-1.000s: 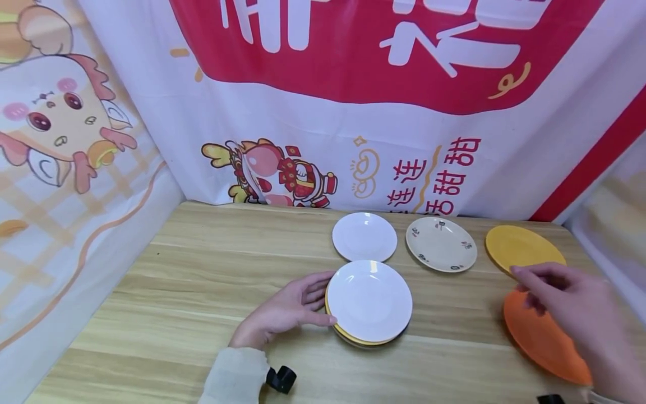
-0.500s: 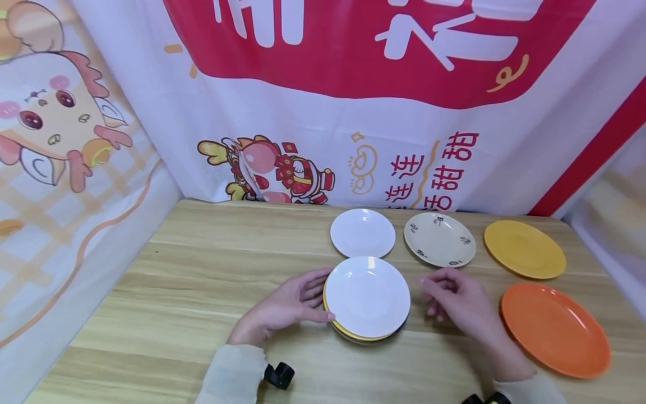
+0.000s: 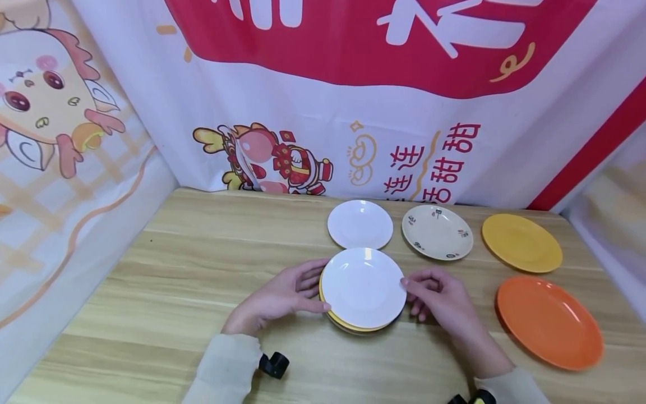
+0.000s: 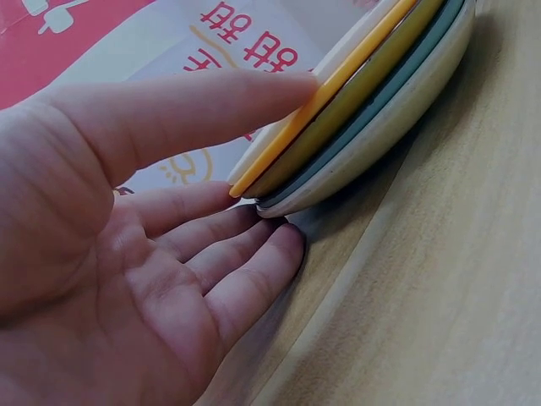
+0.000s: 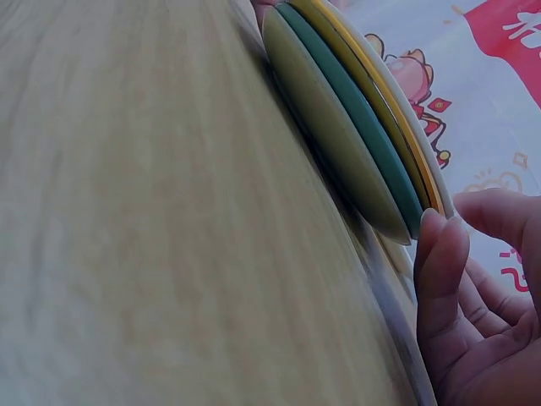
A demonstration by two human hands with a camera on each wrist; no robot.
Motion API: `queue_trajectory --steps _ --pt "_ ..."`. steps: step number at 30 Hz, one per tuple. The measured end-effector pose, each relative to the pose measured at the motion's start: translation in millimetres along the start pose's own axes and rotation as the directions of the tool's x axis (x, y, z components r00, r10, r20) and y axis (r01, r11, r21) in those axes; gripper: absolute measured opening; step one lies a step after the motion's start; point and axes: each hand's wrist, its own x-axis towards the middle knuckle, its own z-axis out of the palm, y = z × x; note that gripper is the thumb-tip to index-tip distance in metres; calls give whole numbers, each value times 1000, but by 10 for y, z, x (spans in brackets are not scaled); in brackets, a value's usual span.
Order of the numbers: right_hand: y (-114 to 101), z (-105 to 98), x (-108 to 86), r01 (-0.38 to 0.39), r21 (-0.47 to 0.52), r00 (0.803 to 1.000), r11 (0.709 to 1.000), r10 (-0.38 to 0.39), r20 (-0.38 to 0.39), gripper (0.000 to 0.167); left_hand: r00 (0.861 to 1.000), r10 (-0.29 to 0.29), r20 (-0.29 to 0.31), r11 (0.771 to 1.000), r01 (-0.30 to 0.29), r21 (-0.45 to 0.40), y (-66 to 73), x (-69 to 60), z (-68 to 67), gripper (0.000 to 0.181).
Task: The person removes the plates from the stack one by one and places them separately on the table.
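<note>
In the head view a stack of plates stands on the wooden table, topped by a white plate (image 3: 364,289). A yellow plate (image 4: 279,148) lies directly under it, then an olive one, a green plate (image 5: 359,114) and a pale plate (image 5: 325,127) at the bottom. My left hand (image 3: 280,294) rests against the stack's left side, thumb on the upper rims and fairly straight fingers at the lower edge. My right hand (image 3: 444,300) is at the right rim, its thumb and bent fingers pinching the top white plate's edge.
Behind the stack lies another white plate (image 3: 360,224). To its right are a cream patterned plate (image 3: 437,232), a yellow plate (image 3: 522,243) and an orange plate (image 3: 550,322). A printed cloth (image 3: 282,95) hangs along the table's back edge.
My right hand has come left from above the orange plate to the stack's right rim, empty on the way. My left hand has stayed at the stack. The head view has tilted slightly.
</note>
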Motion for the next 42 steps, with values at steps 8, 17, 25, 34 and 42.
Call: queue_trajectory --steps 8,17,25,34,42 --pt "-28 39 14 -7 -21 1000 1000 7 3 47 1000 6 -6 1000 -6 -20 16 -12 -11 92" --pt "11 73 24 -22 -45 1000 999 22 7 50 1000 11 -4 999 -11 -36 3 -10 -5 91" --pt "39 79 11 -9 -42 1000 999 9 6 48 1000 22 11 999 -21 -36 3 -4 0 92" --pt "36 85 -8 -16 -16 1000 1000 16 4 44 1000 3 13 999 -2 -37 -7 3 -11 90" --pt "36 86 -8 -15 -16 1000 1000 15 1 44 1000 11 10 999 -11 -41 -7 7 -12 91"
